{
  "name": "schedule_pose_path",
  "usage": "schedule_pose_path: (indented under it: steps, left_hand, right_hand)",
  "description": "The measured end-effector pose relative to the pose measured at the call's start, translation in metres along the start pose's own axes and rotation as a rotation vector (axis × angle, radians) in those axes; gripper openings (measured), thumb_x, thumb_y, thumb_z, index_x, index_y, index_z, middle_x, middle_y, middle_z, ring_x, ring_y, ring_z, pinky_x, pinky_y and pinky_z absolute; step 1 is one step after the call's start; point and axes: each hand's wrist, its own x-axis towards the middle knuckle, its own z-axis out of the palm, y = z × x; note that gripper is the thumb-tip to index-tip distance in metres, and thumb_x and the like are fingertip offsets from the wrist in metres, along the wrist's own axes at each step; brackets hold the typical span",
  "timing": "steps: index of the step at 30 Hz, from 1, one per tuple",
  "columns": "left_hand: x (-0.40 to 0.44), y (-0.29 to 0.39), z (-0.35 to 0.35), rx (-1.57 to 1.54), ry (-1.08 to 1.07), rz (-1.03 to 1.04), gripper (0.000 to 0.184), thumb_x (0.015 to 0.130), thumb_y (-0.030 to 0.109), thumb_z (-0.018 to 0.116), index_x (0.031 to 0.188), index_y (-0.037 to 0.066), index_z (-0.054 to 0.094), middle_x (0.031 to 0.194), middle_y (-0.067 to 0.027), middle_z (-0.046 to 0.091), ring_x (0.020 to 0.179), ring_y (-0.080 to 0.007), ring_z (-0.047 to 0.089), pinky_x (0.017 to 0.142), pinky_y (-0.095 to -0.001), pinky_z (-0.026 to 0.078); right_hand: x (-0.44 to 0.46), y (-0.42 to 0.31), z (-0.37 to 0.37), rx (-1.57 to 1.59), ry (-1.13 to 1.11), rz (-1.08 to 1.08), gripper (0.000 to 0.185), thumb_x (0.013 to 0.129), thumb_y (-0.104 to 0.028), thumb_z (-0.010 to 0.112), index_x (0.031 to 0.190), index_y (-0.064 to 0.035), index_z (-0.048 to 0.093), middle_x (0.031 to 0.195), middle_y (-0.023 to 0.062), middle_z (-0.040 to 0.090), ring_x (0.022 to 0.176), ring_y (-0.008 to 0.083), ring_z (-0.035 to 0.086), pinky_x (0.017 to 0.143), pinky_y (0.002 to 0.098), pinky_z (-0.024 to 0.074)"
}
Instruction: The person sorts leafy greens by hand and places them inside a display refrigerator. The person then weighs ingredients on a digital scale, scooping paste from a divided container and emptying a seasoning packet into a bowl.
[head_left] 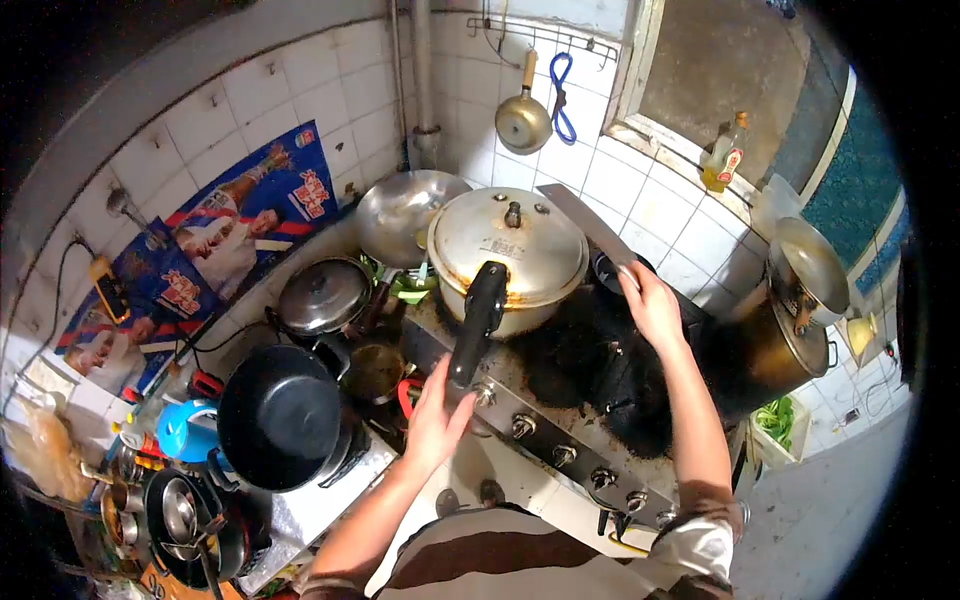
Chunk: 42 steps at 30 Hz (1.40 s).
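Observation:
A large silver pressure cooker (512,245) with a lid and a long black handle (478,325) sits on the stove. My left hand (436,415) is at the lower end of that handle, fingers pressed close around it. My right hand (652,308) is closed on the handle end of a broad flat metal blade (585,222), which slants up and left to the cooker's right edge. Below the blade lie blackened burners (565,370). The stove's control panel (543,443) with several knobs runs below the cooker, between my forearms.
Left of the stove are a black pot (280,415), a lidded pan (323,295) and a blue jug (188,430). A wide metal wok (405,215) stands behind. At right is a tall brown pot (765,345) with a pan (812,265) on top. An oil bottle (725,158) stands on the windowsill.

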Motion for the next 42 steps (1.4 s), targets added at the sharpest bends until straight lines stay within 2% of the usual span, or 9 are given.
schedule_pose_path:
  steps: [4,9,14,24,27,29,32,34,42]
  left_hand:
    - [-0.052,-0.030,-0.002,0.129,0.018,0.031,0.048,0.082,0.019,0.063,0.123,0.000,0.047,0.123,-0.0208,0.049,0.113,-0.0328,0.051,0.090,-0.0357,0.043]
    - [-0.126,-0.051,-0.001,0.133,0.057,-0.278,0.037,0.080,0.011,0.063,0.113,0.000,0.054,0.112,-0.0171,0.055,0.100,-0.0288,0.056,0.082,-0.0336,0.048]
    - [-0.171,-0.055,0.010,0.106,0.094,-0.500,0.031,0.079,0.008,0.063,0.108,0.000,0.058,0.111,-0.0154,0.056,0.099,-0.0260,0.057,0.080,-0.0327,0.049]
    - [-0.163,-0.029,0.042,0.110,0.107,-0.476,0.027,0.081,0.007,0.062,0.107,0.000,0.058,0.112,-0.0142,0.057,0.101,-0.0234,0.056,0.081,-0.0312,0.048]
    - [-0.172,-0.028,0.052,0.081,0.110,-0.486,0.028,0.080,0.008,0.062,0.107,0.001,0.059,0.112,-0.0142,0.056,0.100,-0.0242,0.056,0.081,-0.0316,0.048]
    - [-0.178,-0.029,0.059,0.048,0.070,-0.493,0.028,0.080,0.008,0.062,0.107,0.001,0.059,0.112,-0.0142,0.056,0.100,-0.0242,0.056,0.081,-0.0315,0.048]
    - [-0.200,-0.045,0.065,-0.114,-0.033,-0.607,0.029,0.084,0.009,0.059,0.110,-0.004,0.055,0.103,-0.0115,0.059,0.094,-0.0172,0.057,0.080,-0.0280,0.046]
    - [-0.224,-0.075,0.068,-0.055,-0.167,-0.705,0.032,0.083,0.011,0.061,0.111,-0.002,0.056,0.100,-0.0108,0.060,0.090,-0.0180,0.058,0.077,-0.0278,0.047]
    - [-0.318,-0.113,0.099,0.149,-0.568,-0.698,0.041,0.080,0.025,0.062,0.110,-0.002,0.058,0.096,-0.0135,0.064,0.088,-0.0188,0.061,0.078,-0.0292,0.047]
  right_hand:
    - [0.061,0.008,0.026,-0.040,-0.029,-0.195,0.036,0.089,-0.030,0.049,0.113,-0.0041,0.053,0.102,0.0193,0.060,0.095,0.0364,0.057,0.080,0.0431,0.0458]
    - [0.111,0.011,0.052,-0.079,-0.142,-0.461,0.031,0.089,-0.029,0.048,0.104,-0.0029,0.054,0.090,0.0175,0.062,0.087,0.0364,0.058,0.075,0.0448,0.0460]
    - [0.124,0.020,0.068,-0.031,-0.156,-0.532,0.034,0.088,-0.029,0.049,0.112,-0.0054,0.051,0.096,0.0150,0.060,0.090,0.0351,0.057,0.075,0.0440,0.0462]
    - [0.123,0.031,0.060,-0.120,-0.135,-0.555,0.040,0.084,-0.032,0.055,0.116,-0.0078,0.054,0.115,0.0096,0.053,0.108,0.0267,0.051,0.081,0.0427,0.0424]
    - [0.112,0.026,0.047,0.089,0.133,-0.603,0.037,0.082,-0.030,0.059,0.110,-0.0060,0.057,0.111,0.0102,0.055,0.100,0.0284,0.055,0.077,0.0420,0.0455]
    - [0.088,0.024,0.027,0.366,0.271,-0.729,0.034,0.080,-0.026,0.062,0.104,-0.0022,0.059,0.100,0.0135,0.059,0.079,0.0330,0.060,0.067,0.0394,0.0507]
    - [0.003,0.037,0.002,0.289,0.183,-0.635,0.032,0.082,-0.028,0.059,0.105,-0.0055,0.060,0.112,0.0101,0.057,0.101,0.0244,0.055,0.075,0.0380,0.0422]
    - [-0.053,0.053,-0.027,0.302,-0.090,-0.541,0.036,0.085,-0.031,0.056,0.111,-0.0070,0.057,0.110,0.0097,0.057,0.098,0.0269,0.056,0.075,0.0404,0.0436]
    - [-0.270,0.151,-0.138,0.202,-0.188,-0.087,0.030,0.085,-0.025,0.056,0.105,-0.0033,0.060,0.101,0.0143,0.063,0.091,0.0290,0.060,0.077,0.0389,0.0463]
